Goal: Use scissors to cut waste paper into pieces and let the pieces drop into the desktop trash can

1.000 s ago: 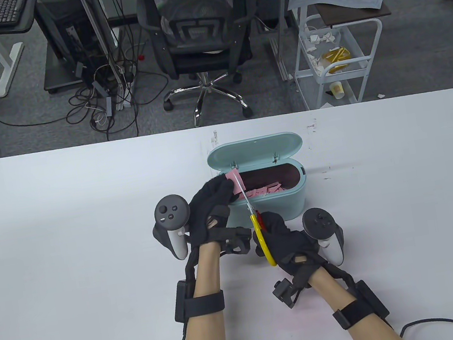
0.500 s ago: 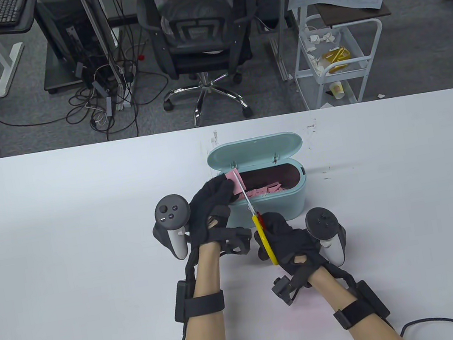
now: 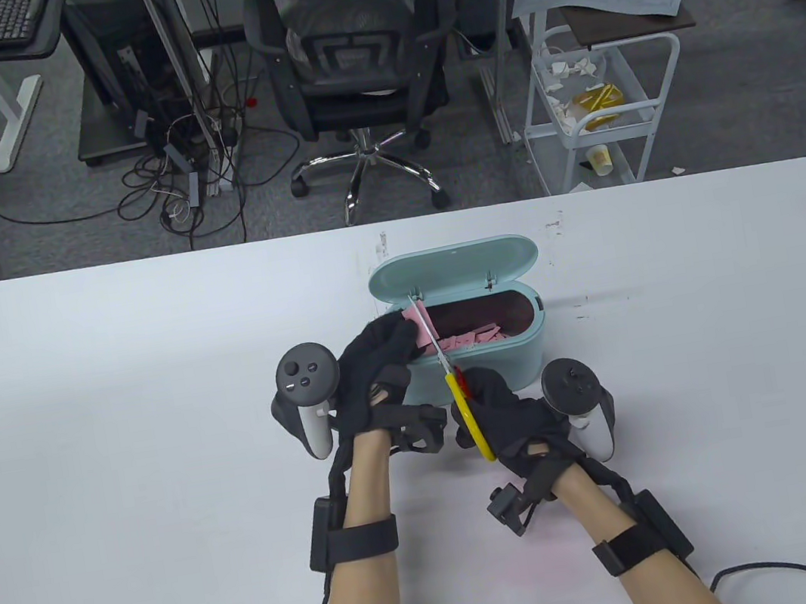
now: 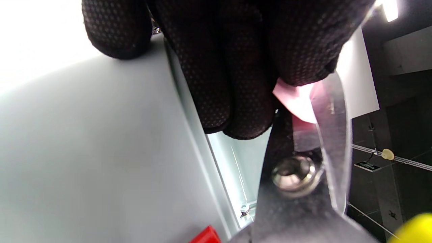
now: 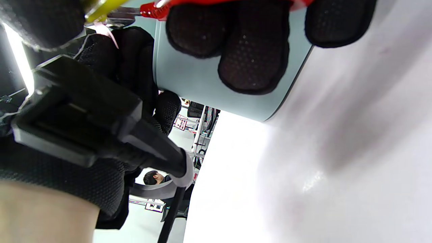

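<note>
A light teal desktop trash can [image 3: 486, 369] stands mid-table, lid [image 3: 455, 265] flipped back, several pink paper pieces [image 3: 474, 339] inside. My left hand [image 3: 379, 355] pinches a pink paper scrap [image 3: 417, 319] over the can's left end. My right hand [image 3: 501, 412] grips the yellow and red handles of the scissors [image 3: 452, 378]; the blades reach up across the scrap. In the left wrist view the fingertips [image 4: 233, 84] hold the pink scrap [image 4: 297, 101] against the scissor blade [image 4: 332, 135] by the pivot. In the right wrist view the fingers [image 5: 253, 47] curl through the red handle [image 5: 158, 8], the can's wall [image 5: 195, 81] behind.
The white table [image 3: 126, 437] spreads wide to both sides of the can. Glove cables trail off the near edge. Behind the table stand an office chair [image 3: 353, 58] and a white cart [image 3: 596, 95] with printed sheets on top.
My right hand and the scissors have slid forward toward the can, the blades reaching further along the pink scrap. The left hand has stayed in place.
</note>
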`<state>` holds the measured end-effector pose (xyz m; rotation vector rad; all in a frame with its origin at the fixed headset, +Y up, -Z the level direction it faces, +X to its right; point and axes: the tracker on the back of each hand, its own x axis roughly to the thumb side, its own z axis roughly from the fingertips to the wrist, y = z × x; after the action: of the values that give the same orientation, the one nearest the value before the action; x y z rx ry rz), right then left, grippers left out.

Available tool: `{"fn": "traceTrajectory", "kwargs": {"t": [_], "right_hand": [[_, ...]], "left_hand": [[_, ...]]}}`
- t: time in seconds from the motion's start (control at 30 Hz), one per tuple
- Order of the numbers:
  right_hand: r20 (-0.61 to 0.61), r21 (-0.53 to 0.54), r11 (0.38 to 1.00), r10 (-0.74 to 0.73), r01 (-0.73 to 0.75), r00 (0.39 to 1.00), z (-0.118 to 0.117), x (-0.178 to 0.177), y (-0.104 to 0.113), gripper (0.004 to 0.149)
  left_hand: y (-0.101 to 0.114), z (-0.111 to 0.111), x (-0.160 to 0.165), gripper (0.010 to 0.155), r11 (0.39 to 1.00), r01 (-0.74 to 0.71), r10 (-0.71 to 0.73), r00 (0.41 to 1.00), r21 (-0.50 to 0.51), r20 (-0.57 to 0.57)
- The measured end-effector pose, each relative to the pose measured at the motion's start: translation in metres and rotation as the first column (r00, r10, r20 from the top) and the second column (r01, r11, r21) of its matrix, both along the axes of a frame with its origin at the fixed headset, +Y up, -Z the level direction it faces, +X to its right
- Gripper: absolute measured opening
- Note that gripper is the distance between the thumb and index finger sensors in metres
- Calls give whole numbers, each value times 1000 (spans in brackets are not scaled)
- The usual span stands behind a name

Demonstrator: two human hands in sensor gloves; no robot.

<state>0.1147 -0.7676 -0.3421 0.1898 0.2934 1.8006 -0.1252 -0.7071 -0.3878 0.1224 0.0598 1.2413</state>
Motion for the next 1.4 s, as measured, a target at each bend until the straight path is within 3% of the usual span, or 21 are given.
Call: {"fn": "traceTrajectory", "kwargs": {"t": [1.17, 1.4], "right_hand": [[50, 20, 999, -29, 29, 998, -4, 3, 5, 72], [86, -16, 995, -100, 102, 991, 0, 7, -8, 73]], "left_hand": [[1, -1, 1, 35, 999, 34, -35, 999, 7, 8], [-1, 0, -1, 35, 1000, -16, 16, 1000, -1, 11]]}}
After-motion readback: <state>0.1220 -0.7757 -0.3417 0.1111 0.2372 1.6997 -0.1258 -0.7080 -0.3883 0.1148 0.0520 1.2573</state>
